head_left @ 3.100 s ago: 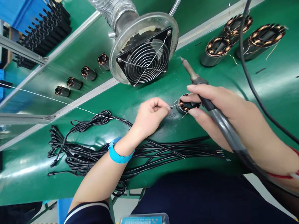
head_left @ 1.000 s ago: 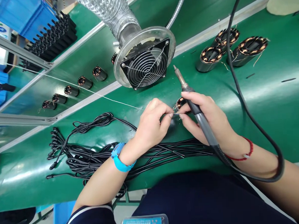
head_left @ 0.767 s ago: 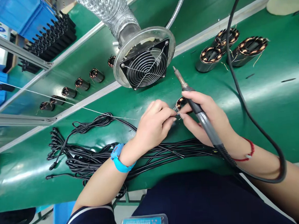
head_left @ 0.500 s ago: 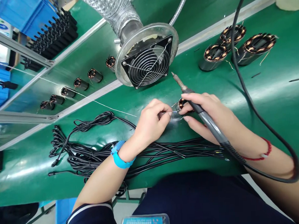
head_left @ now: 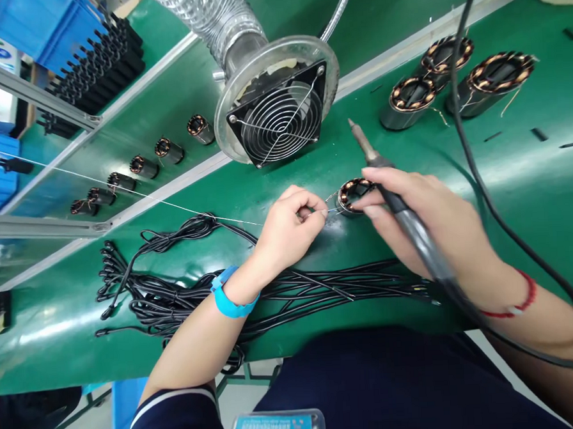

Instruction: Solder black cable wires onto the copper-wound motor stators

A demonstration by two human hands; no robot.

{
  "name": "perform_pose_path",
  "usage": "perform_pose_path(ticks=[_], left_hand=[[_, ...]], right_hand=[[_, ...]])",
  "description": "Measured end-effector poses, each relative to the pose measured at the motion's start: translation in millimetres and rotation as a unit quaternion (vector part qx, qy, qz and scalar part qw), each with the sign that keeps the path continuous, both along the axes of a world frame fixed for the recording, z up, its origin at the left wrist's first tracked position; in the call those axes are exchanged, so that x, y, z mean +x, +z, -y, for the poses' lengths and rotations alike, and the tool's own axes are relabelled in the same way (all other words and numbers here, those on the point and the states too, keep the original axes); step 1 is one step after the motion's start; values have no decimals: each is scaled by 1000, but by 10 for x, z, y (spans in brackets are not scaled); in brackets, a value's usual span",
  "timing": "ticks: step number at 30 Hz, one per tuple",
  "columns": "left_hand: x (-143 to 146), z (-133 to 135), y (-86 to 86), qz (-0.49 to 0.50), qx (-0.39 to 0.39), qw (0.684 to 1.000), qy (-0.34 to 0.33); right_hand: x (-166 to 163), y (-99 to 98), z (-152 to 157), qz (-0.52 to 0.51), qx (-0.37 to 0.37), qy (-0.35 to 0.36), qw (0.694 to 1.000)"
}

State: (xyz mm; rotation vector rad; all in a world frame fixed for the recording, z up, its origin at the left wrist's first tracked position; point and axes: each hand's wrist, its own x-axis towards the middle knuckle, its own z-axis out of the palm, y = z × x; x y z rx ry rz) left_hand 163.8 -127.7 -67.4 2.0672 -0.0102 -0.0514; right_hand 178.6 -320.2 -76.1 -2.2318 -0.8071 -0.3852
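My right hand [head_left: 425, 213] is closed round a soldering iron [head_left: 409, 224], whose bare metal tip points up and away from me. Two of its fingertips reach the rim of a copper-wound motor stator [head_left: 347, 197] standing on the bench. Left of that stator, my left hand [head_left: 294, 227] pinches a thin silvery solder wire [head_left: 185, 209], which comes in from the far left. Fine wire ends show between these fingers and the stator; which belong to the solder is hard to tell. The iron's tip is apart from the stator.
A round fume-extractor fan [head_left: 282, 128] hangs just beyond my hands. Three stators [head_left: 408, 102] stand at the right, several more [head_left: 144, 166] along the back left. Black cables [head_left: 176, 303] lie in front of me. The iron's cord [head_left: 470, 160] loops at the right.
My right hand has moved right with the soldering iron, uncovering more of the stator. My left hand has stayed almost in place, still pinching. The view has shifted slightly.
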Motion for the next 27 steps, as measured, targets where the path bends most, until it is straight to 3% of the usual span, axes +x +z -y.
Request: perform_pose_path(ticks=[7, 13, 15, 20, 27], left_hand=[[-32, -5, -26, -24, -43, 998, -25], [-33, 0, -82, -36, -56, 997, -31], [-42, 13, -84, -29, -49, 998, -31], [-43, 14, -78, -25, -50, 998, -12], [-19, 9, -83, -21, -60, 998, -1]], right_hand=[[-269, -33, 211, 49, 124, -4, 991], [-247, -130, 225, 29, 164, 91, 982], [-255, -149, 230, 54, 169, 92, 980], [-217, -100, 174, 18, 58, -16, 998], [119, -9, 0, -24, -62, 76, 995]])
